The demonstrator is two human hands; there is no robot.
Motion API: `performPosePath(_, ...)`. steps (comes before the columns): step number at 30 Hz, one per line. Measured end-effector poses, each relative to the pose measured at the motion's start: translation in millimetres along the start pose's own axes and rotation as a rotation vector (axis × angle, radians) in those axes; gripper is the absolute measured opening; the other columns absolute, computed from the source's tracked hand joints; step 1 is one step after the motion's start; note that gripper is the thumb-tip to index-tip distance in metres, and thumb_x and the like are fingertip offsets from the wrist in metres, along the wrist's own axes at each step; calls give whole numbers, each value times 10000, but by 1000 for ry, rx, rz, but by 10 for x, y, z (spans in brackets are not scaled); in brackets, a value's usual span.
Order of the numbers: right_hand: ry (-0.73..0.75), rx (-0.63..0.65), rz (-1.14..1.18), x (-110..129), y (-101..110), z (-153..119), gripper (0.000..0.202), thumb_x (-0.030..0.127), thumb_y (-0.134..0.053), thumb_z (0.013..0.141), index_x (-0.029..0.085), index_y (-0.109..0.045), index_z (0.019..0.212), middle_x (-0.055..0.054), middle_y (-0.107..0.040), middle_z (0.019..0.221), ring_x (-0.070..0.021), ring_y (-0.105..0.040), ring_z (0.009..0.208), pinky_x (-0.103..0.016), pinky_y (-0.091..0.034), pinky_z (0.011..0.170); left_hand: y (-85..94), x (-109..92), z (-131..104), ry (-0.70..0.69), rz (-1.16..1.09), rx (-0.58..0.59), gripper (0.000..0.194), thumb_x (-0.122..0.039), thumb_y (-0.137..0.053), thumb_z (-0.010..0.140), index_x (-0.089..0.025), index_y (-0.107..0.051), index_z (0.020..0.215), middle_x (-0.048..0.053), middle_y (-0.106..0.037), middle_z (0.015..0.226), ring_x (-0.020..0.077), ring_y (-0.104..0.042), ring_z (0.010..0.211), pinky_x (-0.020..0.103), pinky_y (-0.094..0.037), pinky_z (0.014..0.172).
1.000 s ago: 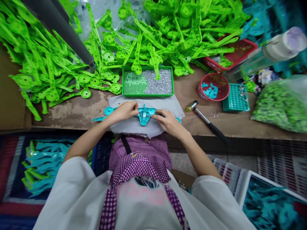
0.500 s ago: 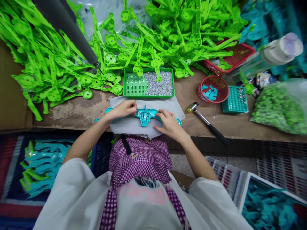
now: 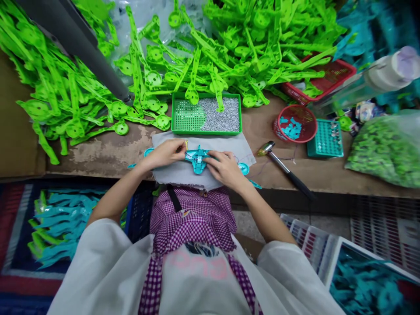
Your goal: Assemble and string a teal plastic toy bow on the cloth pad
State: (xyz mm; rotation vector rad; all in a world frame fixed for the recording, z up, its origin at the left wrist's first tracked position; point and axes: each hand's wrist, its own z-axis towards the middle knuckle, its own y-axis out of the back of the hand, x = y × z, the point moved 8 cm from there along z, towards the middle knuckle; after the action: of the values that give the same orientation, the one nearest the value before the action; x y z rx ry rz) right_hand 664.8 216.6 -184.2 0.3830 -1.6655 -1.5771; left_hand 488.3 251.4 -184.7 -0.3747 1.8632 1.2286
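Note:
A turquoise plastic part (image 3: 198, 164) with long arms and a raised middle lies across a grey cloth (image 3: 177, 176) at the table's front edge. My left hand (image 3: 169, 154) is pinched at the left of its middle. A small yellow bit and thin dark strands show by those fingertips; what exactly they grip is too small to make out. With fingers bent over the right side of the turquoise part, my right hand (image 3: 225, 168) holds it and hides much of that arm. A thin thread (image 3: 262, 166) trails rightward over the table.
Behind the cloth stands a green tray (image 3: 173, 130) of small metal pieces. To the right are a hammer (image 3: 288, 175), a red basket (image 3: 308, 133), a teal rack (image 3: 324, 139) and a bag of green pieces (image 3: 377, 151). Green plastic parts (image 3: 193, 81) are heaped at the back.
My right fingers have shifted inward to the middle of the turquoise part, whose right end now tilts toward me. A yellow bit now shows at my left fingertips.

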Motion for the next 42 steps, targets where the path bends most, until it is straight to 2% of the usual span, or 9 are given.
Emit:
performPosePath(7,136,150,-139,5,-185,-114,384,143,-422,1014,268,-607,1327,-102,-650,1379,-285,-534,1251,-471,-355,979,5,-81,-275,-78,301,-112,26,-224,-565,893,-206,-583,887,119,-603,1287,285,-549,1213,457,-428,1038)
performPosePath(13,47,102,3,-101,-191,-119,430,278,-392,1050,183,-519,1450,-170,-627,1415,-284,-583,1245,-461,-397,1023,277,-1,-450,76,497,-444,63,-146,-612,864,-207,-599,852,130,-596,1405,352,-458,1417,610,-214,1165)
performPosePath(17,-4,45,-29,-139,-112,-173,451,307,-418,1040,178,-513,1462,-192,-570,1492,-311,-576,1289,-504,-357,1083,621,185,-736,211,511,-680,97,-165,-666,839,-220,-595,876,112,-618,1377,332,-516,1355,613,-191,1188)
performPosePath(21,-124,-84,-150,-231,126,-361,578,388,-515,1005,232,-405,1550,-189,-488,1573,-364,-411,1471,-606,-203,1171,862,334,-1212,213,448,-994,99,-200,-653,853,-213,-563,892,153,-638,1232,310,-563,1246,558,-322,1164)
performPosePath(26,-307,-167,-177,-346,142,-620,720,497,-510,991,196,-285,1605,-244,-405,1614,-384,-404,1470,-632,-213,1157,898,627,-1773,276,224,-1354,70,-144,-483,932,-207,-458,914,121,-619,1072,213,-619,1084,409,-521,996)
performPosePath(30,-380,-152,-88,-412,4,-689,619,485,-425,1022,163,-386,1549,-238,-595,1442,-357,-542,1331,-600,-262,1128,920,975,-2065,495,-26,-1478,174,-64,-417,945,-225,-368,901,44,-601,1061,117,-649,832,316,-561,860)
performPosePath(35,-378,-109,-59,-515,13,-692,530,501,-469,1005,174,-548,1415,-195,-686,1308,-341,-621,1189,-574,-288,1093,954,1046,-2075,583,-267,-1523,225,-32,-414,940,-230,-338,866,-65,-497,783,69,-542,550,251,-531,670)
performPosePath(39,-347,-154,-71,-505,97,-725,511,445,-503,998,213,-543,1451,-189,-641,1403,-344,-579,1281,-573,-295,1101,960,968,-1845,657,-352,-1572,281,20,-399,909,-237,-289,876,-66,-452,829,31,-541,627,182,-521,730)
performPosePath(42,-283,-208,-7,-426,190,-722,336,370,-478,1015,269,-695,1251,-118,-727,1279,-304,-617,1259,-543,-308,1128,1015,985,-1642,696,-396,-1559,266,8,-365,909,-243,-275,902,-58,-461,839,33,-518,639,165,-499,707)
